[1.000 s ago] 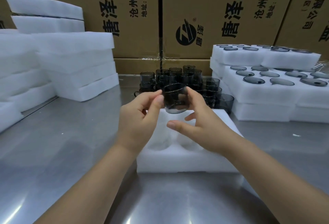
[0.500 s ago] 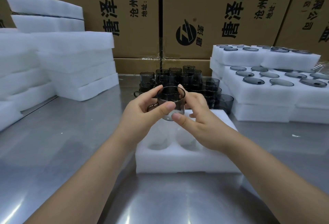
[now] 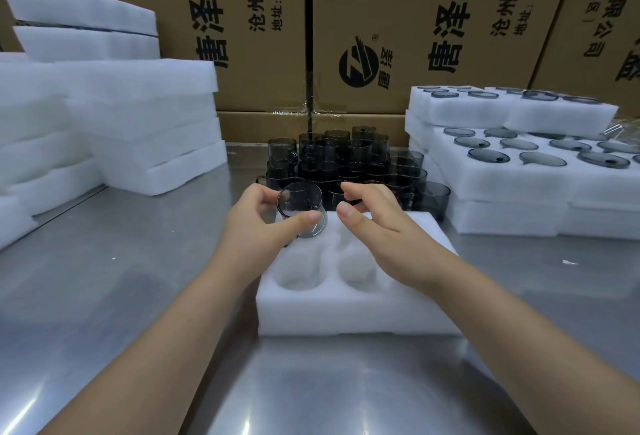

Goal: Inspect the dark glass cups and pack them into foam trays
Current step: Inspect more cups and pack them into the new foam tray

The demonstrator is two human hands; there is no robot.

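On steel table (image 3: 104, 279), left hand (image 3: 256, 230) pinches tilted dark cup (image 3: 301, 209) above foam tray (image 3: 346, 317); right hand (image 3: 381, 237) loose, empty

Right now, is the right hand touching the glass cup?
Apart. The head view shows a gap between the right hand and the cup, held by the left hand.

One left hand (image 3: 256, 230), one right hand (image 3: 384, 230). One dark cup (image 3: 299, 206) lifted, plus a cluster of cups (image 3: 349, 157) (too crowded to count). One empty foam tray (image 3: 346, 317). At least four cardboard boxes (image 3: 398, 19).
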